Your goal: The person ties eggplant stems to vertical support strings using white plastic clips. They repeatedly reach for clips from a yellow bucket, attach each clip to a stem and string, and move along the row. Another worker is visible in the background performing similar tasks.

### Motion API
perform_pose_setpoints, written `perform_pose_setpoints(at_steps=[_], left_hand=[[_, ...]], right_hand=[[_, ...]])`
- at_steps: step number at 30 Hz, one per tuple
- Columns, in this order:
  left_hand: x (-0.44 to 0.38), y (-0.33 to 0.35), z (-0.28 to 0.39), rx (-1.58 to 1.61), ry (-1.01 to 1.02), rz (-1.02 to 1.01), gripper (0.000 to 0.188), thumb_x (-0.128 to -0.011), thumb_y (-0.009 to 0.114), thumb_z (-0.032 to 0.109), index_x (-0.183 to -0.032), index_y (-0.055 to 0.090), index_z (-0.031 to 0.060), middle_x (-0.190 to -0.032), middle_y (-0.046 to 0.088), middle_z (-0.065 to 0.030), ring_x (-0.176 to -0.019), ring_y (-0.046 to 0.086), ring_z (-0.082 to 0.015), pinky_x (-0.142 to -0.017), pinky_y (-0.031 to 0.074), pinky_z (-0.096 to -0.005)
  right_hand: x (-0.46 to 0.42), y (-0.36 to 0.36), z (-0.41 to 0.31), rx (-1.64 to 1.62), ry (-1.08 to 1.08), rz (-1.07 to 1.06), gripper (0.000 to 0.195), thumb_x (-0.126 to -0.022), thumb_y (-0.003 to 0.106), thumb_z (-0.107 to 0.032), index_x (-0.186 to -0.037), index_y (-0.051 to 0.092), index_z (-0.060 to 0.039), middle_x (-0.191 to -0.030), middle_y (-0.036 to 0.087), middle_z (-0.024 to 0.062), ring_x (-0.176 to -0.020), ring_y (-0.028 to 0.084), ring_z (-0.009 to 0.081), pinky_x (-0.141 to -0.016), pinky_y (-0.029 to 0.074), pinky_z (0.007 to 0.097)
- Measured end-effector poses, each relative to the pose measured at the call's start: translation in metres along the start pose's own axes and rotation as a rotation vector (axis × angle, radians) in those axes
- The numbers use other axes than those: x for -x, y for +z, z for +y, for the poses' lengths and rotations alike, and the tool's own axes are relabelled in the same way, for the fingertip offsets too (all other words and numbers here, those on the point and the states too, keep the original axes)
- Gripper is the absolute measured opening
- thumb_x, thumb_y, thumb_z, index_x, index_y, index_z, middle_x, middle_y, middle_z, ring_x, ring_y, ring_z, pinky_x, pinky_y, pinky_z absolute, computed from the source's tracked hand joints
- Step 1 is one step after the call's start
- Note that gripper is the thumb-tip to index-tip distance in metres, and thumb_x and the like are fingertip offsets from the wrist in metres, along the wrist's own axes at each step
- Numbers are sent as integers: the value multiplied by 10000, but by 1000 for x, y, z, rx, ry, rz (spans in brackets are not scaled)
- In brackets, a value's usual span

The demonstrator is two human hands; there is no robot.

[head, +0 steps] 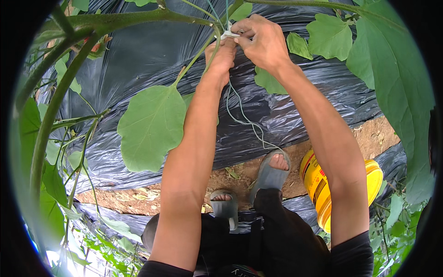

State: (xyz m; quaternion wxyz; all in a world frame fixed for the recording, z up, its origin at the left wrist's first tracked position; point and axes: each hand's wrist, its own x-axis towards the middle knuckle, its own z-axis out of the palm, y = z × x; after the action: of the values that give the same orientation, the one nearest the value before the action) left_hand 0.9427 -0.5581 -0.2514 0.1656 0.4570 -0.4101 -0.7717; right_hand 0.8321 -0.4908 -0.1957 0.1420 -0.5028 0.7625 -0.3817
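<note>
My left hand (221, 57) is closed around a small white piece (229, 34), which looks like a plastic clip or a strip, beside a green plant stem (217, 43). From the right, my right hand (265, 41) pinches the same white piece between thumb and fingers. Thin blue-green twine (227, 12) runs up from it out of the top of the view. Loose twine (247, 121) hangs below my left hand down toward one foot. Fingers hide part of the white piece, so its exact shape is unclear.
A thick, eggplant-like branch (138, 20) crosses the upper left, and a broad leaf (152, 128) hangs beside my left forearm. Black plastic mulch (135, 65) covers the bed. A yellow bucket (313, 176) lies tilted near my sandalled feet (273, 173) on the soil strip (128, 200).
</note>
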Motion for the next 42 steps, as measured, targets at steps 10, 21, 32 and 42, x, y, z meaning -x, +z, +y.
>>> perform_pose_setpoints(at_steps=[10, 21, 32, 42], left_hand=[[-6, 17, -22, 113, 226, 85, 189, -964, 529, 174, -1026, 652, 45, -887, 671, -27, -712, 605, -84, -598, 490, -238], [0, 23, -21, 228, 239, 112, 199, -966, 521, 180, -950, 637, 19, -916, 655, -42, -794, 608, -125, -698, 501, -278], [0, 22, -27, 87, 239, 208, 232, -957, 542, 188, -939, 627, -27, -877, 640, -50, -781, 561, -99, -667, 457, -274], [8, 22, -16, 41, 173, 188, 237, -932, 577, 205, -994, 578, -23, -927, 643, -70, -827, 563, -110, -700, 461, -293]], right_hand=[[5, 14, -8, -28, -6, 125, 201, -697, 648, -35, -891, 693, -60, -877, 646, 110, -823, 634, 317, -743, 512, 394], [1, 33, -10, 24, 254, 129, 406, -676, 719, -142, -1078, 689, -87, -926, 604, 127, -862, 620, 309, -786, 497, 387], [-11, 29, -8, 294, 41, -3, 364, -754, 688, -337, -1000, 677, -69, -966, 648, 131, -815, 643, 362, -752, 501, 448], [-23, 18, -27, 472, 139, -217, 369, -814, 607, -415, -889, 675, -60, -843, 681, 167, -783, 672, 368, -719, 527, 452]])
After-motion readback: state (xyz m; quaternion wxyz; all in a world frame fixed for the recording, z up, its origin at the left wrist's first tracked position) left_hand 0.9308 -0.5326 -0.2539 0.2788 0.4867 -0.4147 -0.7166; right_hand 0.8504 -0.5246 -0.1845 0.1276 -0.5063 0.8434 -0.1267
